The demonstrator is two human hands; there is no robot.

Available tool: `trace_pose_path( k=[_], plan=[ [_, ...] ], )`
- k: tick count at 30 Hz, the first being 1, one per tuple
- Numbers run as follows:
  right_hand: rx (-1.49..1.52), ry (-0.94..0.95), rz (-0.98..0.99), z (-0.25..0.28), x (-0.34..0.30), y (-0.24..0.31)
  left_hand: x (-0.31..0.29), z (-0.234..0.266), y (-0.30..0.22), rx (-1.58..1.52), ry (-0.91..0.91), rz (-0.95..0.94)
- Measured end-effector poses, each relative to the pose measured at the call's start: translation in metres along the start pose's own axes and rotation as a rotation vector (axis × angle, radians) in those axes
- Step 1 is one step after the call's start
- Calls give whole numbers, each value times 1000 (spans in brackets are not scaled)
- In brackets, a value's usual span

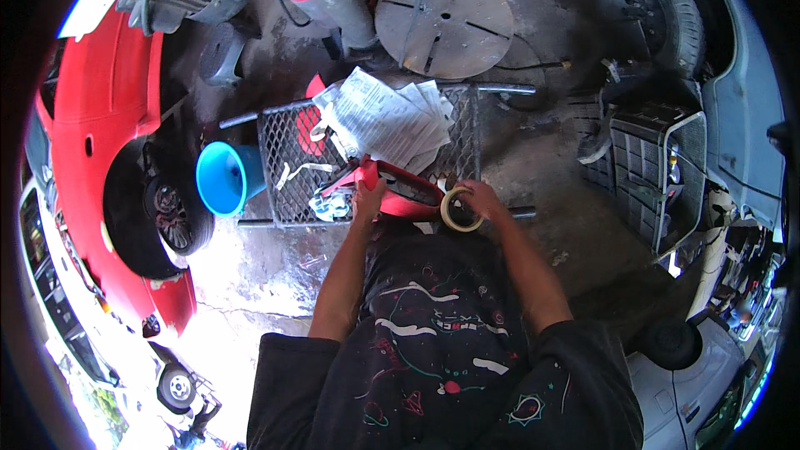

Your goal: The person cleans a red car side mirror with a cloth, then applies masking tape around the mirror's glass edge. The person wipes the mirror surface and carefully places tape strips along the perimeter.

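Note:
A red car part (404, 203), a long shell with a dark recess, lies close in front of me at the near edge of a black mesh stand (283, 146). My left hand (368, 198) is closed on its left end. My right hand (482, 200) grips a roll of masking tape (451, 215), held against the shell's right end. Several newspaper sheets (379, 112) are spread on the mesh just beyond the shell. Beside my left hand sits a crumpled, shiny clear-and-blue wrapping (331, 205). Strips of pale tape (310, 167) lie left of the papers.
A blue bucket (223, 179) stands left of the mesh stand. Farther left is a red car (104, 108) with an exposed wheel (171, 212). Ahead are a slotted round metal plate (446, 23) and a grey cylinder (329, 4). A tire (654, 12) and grey plastic crate (654, 175) are on the right.

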State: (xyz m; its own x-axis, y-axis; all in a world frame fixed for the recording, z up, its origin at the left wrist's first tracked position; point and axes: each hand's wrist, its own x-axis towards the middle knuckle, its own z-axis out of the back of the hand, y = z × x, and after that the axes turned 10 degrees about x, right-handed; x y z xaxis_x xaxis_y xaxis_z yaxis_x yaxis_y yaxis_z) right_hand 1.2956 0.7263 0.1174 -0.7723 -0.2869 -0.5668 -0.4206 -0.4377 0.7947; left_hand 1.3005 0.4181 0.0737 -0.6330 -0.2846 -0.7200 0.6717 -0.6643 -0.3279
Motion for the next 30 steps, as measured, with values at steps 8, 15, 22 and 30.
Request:
trace_pose_path(
  k=[8,15,22,30],
  plan=[
    [59,-43,-92,20,-29,-14,48,17,-21,160,205,144],
    [526,137,-279,32,-40,18,-72,41,22,355,213,38],
    [555,247,-272,31,-33,48,-144,44,50,-495,759,110],
    [82,-168,348,30,-51,125,-135,107,-63,195,228,-297]
  ],
)
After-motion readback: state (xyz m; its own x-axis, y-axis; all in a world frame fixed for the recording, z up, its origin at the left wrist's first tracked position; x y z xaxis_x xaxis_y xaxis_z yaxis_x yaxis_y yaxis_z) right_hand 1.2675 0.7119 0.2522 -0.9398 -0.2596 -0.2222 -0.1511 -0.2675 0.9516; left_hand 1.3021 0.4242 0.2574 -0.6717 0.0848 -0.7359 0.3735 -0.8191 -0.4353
